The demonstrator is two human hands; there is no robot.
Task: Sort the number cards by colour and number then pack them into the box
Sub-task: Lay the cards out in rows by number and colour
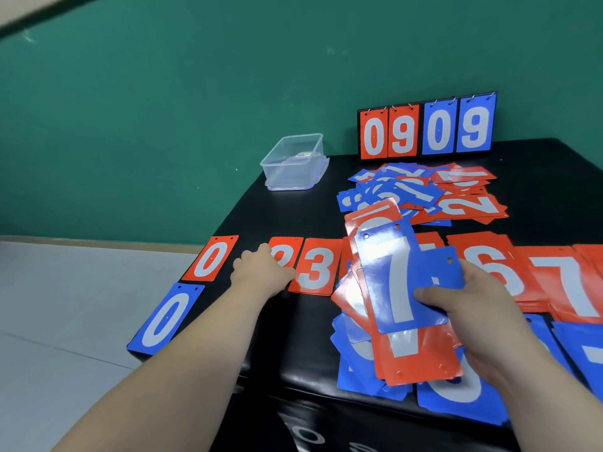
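a: what has the right hand (473, 301) got?

b: it's clamped on a fanned stack of glossy red and blue plastic number cards (421, 357). the thumb lies across the face of the blue 7 card (391, 272) on top and the fingers are underneath.

a: and the left hand (261, 267)?

b: it lies over the left part of the red 2 card (287, 256), with the fingers reaching toward the gap between that and the red 0 card (212, 259). whether it pinches the card's edge or only presses on it, i cannot tell.

a: so it's setting out the red row?

b: that's my judgement. to do it well, square the 2 up beside the red 3 card (315, 269) and keep the gap free for a 1. these cards look slick, so the thumb should stay firm on the fan or it may spill onto the piles beneath. the blue 7 should then go to the near row, which the blue 0 card (166, 321) starts.

a: much left?

b: plenty, i'd say. a heap of loose mixed cards (424, 194) lies beyond the rows, in front of the upright flip scoreboard (427, 128). the clear plastic box (293, 161) sits at the far left corner of the black padded table (293, 337), well apart from both hands, and i can't make out what's in it.
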